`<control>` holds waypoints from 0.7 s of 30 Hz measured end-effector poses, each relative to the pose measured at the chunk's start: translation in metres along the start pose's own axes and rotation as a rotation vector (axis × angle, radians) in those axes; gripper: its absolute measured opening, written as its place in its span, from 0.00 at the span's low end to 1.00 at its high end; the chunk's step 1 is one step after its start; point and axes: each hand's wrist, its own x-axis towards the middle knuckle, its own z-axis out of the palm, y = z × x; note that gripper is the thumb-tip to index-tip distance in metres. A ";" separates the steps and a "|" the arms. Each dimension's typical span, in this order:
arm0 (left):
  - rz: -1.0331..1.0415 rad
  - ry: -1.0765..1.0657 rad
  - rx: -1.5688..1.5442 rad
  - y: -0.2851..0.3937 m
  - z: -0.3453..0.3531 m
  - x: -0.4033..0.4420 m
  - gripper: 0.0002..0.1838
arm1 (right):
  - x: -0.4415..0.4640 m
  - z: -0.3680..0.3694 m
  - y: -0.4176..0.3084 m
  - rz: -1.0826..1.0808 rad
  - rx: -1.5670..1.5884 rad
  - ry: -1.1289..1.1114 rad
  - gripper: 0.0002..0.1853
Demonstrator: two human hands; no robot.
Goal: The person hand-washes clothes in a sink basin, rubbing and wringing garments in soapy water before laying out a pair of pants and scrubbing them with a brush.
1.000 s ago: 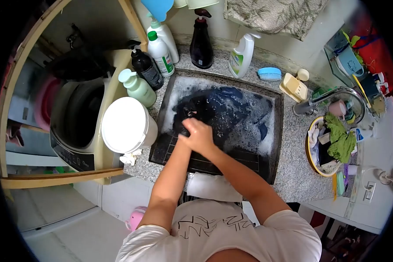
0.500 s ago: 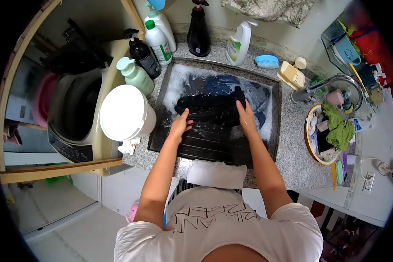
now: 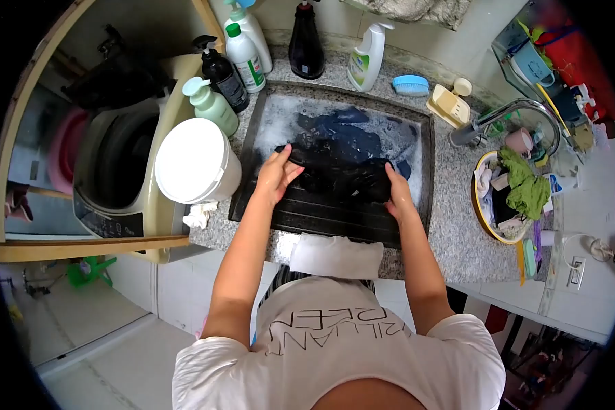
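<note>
Gripping black cloth point(image 3: 338, 179) by both ends: left hand point(image 3: 272, 179) on left end, right hand point(image 3: 398, 196) on right end, wide apart, cloth between. Cannot tell how tight. Runs long axis left to right, roughly parallel to near edge of sink point(image 3: 427, 178). Points one end at sink's left edge, other at its right edge; slants a little, with left end nearer the far edge. Sits over near-middle part of sink, partly over black ribbed board point(image 3: 328, 222) by near edge; cannot tell if touching. Toward sink's far edge: dark blue garment point(image 3: 354, 137) in sudsy water.

On worktop point(image 3: 451, 232), past sink's left edge: white bucket point(image 3: 190, 158), green pump bottle point(image 3: 210, 108). Along far edge: dark bottle point(image 3: 306, 48), blue brush point(image 3: 411, 85), soap dish point(image 3: 449, 106) by far right corner. Past right edge: faucet point(image 3: 463, 134), yellow-rimmed basin point(image 3: 483, 219) piled with clothes. At worktop's near edge: white cloth point(image 3: 336, 257).
</note>
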 end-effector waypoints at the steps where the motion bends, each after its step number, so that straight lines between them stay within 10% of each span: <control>1: -0.004 -0.030 -0.060 0.007 0.007 -0.003 0.12 | -0.002 0.002 -0.002 -0.004 0.135 -0.022 0.25; 3: -0.022 -0.122 -0.076 -0.006 -0.008 0.015 0.09 | 0.020 -0.015 0.015 -0.028 0.076 -0.005 0.27; 7: -0.076 -0.233 0.021 -0.027 0.004 0.006 0.08 | 0.005 -0.021 0.018 -0.316 -1.170 0.180 0.25; 13: -0.114 -0.389 -0.007 -0.038 0.037 -0.016 0.08 | 0.007 0.033 0.040 -0.898 -0.873 -0.130 0.26; 21: 0.207 -0.234 0.442 -0.047 0.013 0.002 0.16 | -0.041 0.063 -0.014 -0.804 -0.844 -0.022 0.12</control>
